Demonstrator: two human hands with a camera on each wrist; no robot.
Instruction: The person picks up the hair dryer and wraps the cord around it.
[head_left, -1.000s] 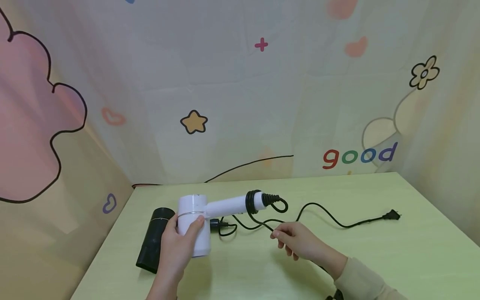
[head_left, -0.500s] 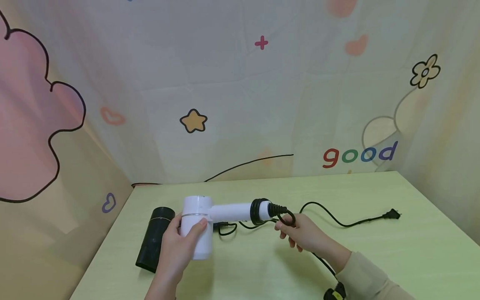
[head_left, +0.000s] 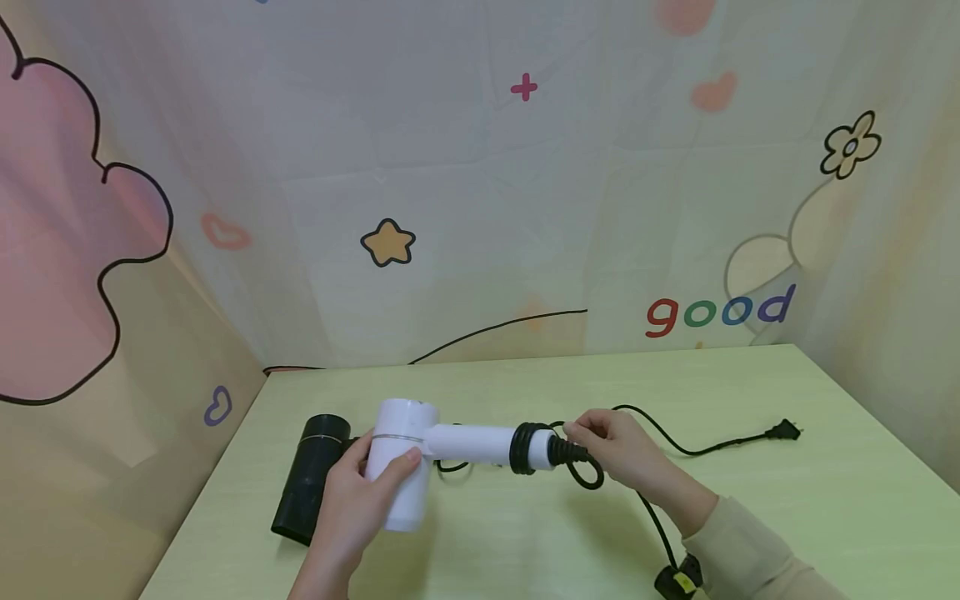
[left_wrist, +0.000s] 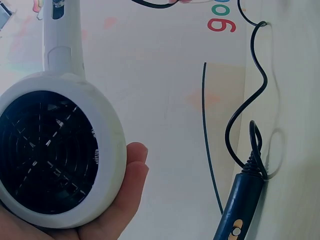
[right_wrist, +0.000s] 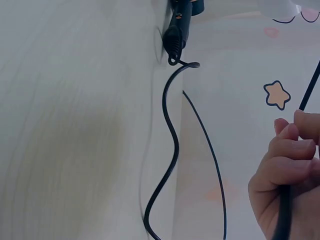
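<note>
A white hair dryer (head_left: 468,444) is held above the table, its handle pointing right. My left hand (head_left: 356,496) grips it round the barrel, thumb on the near side. In the left wrist view its round black grille (left_wrist: 45,155) faces the camera. Black cord loops (head_left: 522,448) wrap the handle near its end. Beyond that end, my right hand (head_left: 630,454) pinches the cord (right_wrist: 310,87) between thumb and fingers; more cord crosses the palm in the right wrist view. The cord runs down to a black plug (head_left: 678,577) with a yellow label beside my right sleeve.
A black hair dryer (head_left: 303,492) lies on the table (head_left: 525,542) at the left, partly behind my left hand. Its cord (head_left: 682,446) snakes across the back to a plug (head_left: 783,429) at the right. A printed curtain (head_left: 480,208) hangs behind the table.
The white hair dryer has shifted right and slightly down. My right hand has moved from below the handle to beyond its end, up and right, bringing the pinched cord along.
</note>
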